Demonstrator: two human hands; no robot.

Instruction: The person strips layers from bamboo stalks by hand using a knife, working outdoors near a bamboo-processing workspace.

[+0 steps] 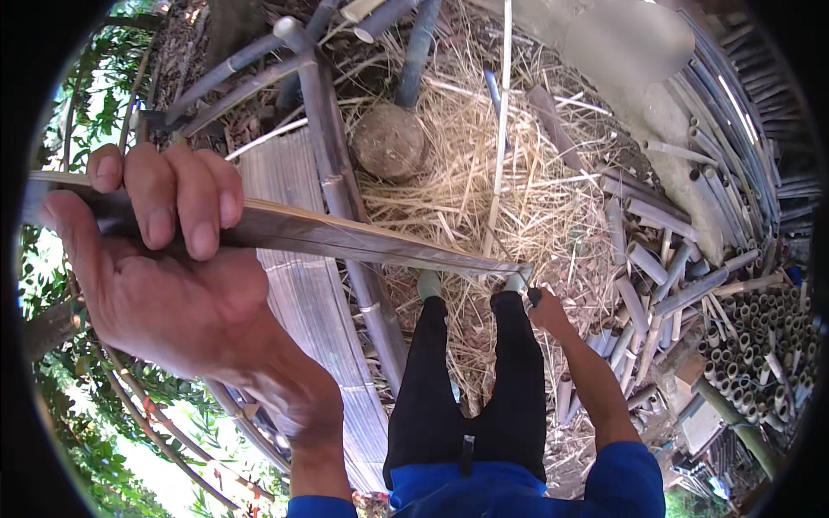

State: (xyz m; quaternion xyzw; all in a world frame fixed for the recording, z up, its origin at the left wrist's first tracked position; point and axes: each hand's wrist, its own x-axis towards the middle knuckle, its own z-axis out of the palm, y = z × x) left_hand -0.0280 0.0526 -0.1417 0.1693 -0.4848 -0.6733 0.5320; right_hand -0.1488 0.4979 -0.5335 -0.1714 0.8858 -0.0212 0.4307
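A long split length of bamboo [337, 240] runs from close by my face on the left down toward my right hand. My left hand [186, 250] is closed round its near end, the fingers curled over the top edge and the thumb beneath. At the far end my right hand [553, 315] is wrapped round the dark handle of a knife [534, 295]. Only a thin bit of its blade shows, right by the bamboo's tip; whether it touches cannot be made out. Below the bamboo are my legs in black trousers.
A bamboo-slat bench [315, 332] with a pole rail [350, 198] stands on the left. A round wood block [389, 142] sits among straw-like bamboo shavings [458, 186]. Cut bamboo tubes [751, 371] are heaped on the right. A long pale strip [501, 129] crosses the shavings.
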